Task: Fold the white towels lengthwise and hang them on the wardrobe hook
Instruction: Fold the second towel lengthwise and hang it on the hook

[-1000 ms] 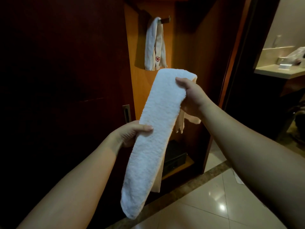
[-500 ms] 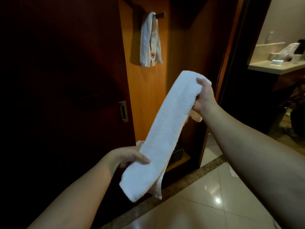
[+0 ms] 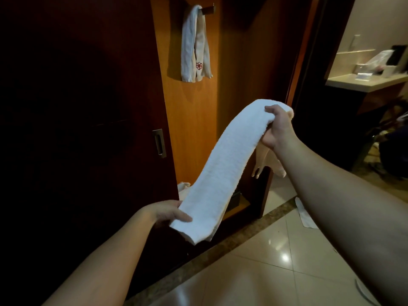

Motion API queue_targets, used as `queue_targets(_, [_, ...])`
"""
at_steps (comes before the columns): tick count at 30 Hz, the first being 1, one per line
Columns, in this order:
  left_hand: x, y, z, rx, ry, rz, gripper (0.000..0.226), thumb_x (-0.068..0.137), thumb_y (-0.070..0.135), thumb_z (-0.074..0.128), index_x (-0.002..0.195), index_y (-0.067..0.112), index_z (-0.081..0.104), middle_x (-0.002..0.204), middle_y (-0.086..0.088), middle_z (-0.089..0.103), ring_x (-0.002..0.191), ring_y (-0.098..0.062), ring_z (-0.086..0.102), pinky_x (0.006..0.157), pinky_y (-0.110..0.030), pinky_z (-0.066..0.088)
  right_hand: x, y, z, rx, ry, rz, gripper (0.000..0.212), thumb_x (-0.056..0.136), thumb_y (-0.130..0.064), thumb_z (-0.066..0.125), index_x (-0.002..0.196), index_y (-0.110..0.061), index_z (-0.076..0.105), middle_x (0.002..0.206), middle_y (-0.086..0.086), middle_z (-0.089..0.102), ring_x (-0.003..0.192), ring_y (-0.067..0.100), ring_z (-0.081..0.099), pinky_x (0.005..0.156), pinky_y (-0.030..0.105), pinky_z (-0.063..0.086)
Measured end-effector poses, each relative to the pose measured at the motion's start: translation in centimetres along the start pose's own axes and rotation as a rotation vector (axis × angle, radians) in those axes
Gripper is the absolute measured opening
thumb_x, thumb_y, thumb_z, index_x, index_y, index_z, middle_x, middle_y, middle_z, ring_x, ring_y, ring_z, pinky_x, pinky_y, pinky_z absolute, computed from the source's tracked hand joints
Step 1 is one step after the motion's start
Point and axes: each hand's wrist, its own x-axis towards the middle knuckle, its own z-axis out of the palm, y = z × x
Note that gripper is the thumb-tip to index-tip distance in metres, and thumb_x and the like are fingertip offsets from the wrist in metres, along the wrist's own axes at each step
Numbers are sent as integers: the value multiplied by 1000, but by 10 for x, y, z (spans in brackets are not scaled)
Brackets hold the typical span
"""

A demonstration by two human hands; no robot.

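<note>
Towel (image 3: 223, 175), white and already folded into a long narrow strip, spans the air between both hands in front of the open wardrobe. The right hand (image 3: 277, 127) grips the upper end with the thumb on top, and a loose cream flap hangs below that grip. The left hand (image 3: 167, 214) pinches the lower end near the floor side, thumb over the edge. Holding the two ends well apart likely keeps the lengthwise fold flat and stops the layers from slipping open before hanging. Another folded towel (image 3: 195, 45) already drapes over the hook (image 3: 208, 10) high on the wardrobe's orange panel (image 3: 189, 120), which suggests the strip in hand goes beside it. Whether the hook has room left is hard to tell in the dim light.
</note>
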Motion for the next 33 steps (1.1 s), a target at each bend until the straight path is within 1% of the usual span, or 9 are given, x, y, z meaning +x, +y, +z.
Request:
queue_targets(3, [5, -8, 8, 78, 96, -45, 54, 83, 1, 74, 134, 12, 59, 122, -1, 70, 110, -17, 68, 91, -26, 56, 2, -1, -1, -5, 2, -2, 68, 87, -17, 60, 149, -19, 30, 125, 14, 56, 109, 30, 63, 70, 38, 59])
queue_targets(8, [20, -5, 13, 78, 272, -19, 53, 82, 4, 75, 132, 13, 61, 117, -2, 71, 104, -18, 69, 92, -30, 57, 2, 3, 2, 34, 15, 12, 77, 84, -17, 62, 153, -20, 27, 136, 17, 55, 113, 34, 63, 85, 46, 57])
queue_targets(15, [27, 28, 26, -2, 577, 79, 71, 84, 30, 78, 144, 22, 39, 129, -2, 52, 105, -18, 57, 69, -25, 45, -2, 4, 24, 121, -45, 48, 34, 87, -24, 60, 111, 0, 57, 86, 20, 76, 79, 32, 76, 62, 43, 61])
queue_targets(18, [16, 66, 49, -115, 864, 318, 33, 96, 51, 57, 112, 23, 58, 112, -3, 65, 94, -18, 62, 68, -28, 44, -6, 7, 44, 86, -28, 52, 40, 87, -24, 60, 115, 4, 58, 93, 21, 75, 91, 35, 73, 68, 40, 60])
queue_targets(21, [2, 103, 83, -307, 570, 556, 66, 96, 70, 30, 89, 18, 70, 87, -5, 74, 86, -22, 70, 79, -36, 52, -9, 14, 67, 3, -37, -8, 39, 89, -26, 61, 120, -3, 57, 115, 21, 68, 105, 35, 66, 90, 47, 57])
queue_targets(23, [-1, 123, 109, -390, 259, 647, 88, 86, 80, 19, 113, 15, 72, 114, -8, 74, 110, -20, 67, 102, -38, 45, -10, 20, 81, -102, -55, -53, 23, 89, -31, 62, 103, -13, 59, 117, 18, 63, 110, 33, 62, 101, 50, 51])
queue_targets(26, [-3, 148, 133, -534, 19, 699, 104, 78, 87, 10, 154, 22, 37, 157, -2, 44, 147, -18, 35, 124, -44, 17, -17, 23, 99, -178, -78, -84, 21, 88, -38, 64, 92, -18, 59, 101, 10, 64, 103, 27, 63, 97, 44, 53])
queue_targets(30, [-8, 176, 133, -699, 88, 690, 107, 71, 87, 12, 159, 28, 23, 162, 0, 33, 152, -23, 22, 125, -53, 8, -24, 16, 111, -170, -90, -109, 25, 87, -44, 63, 88, -19, 61, 76, 1, 50, 87, 25, 55, 77, 35, 48])
queue_targets(33, [-5, 186, 121, -681, 335, 714, 112, 71, 91, 11, 160, 23, 22, 163, -2, 31, 151, -21, 26, 125, -50, 15, -27, 6, 111, -67, -95, -123, 25, 87, -40, 64, 86, -17, 54, 85, 7, 60, 89, 21, 62, 75, 33, 53])
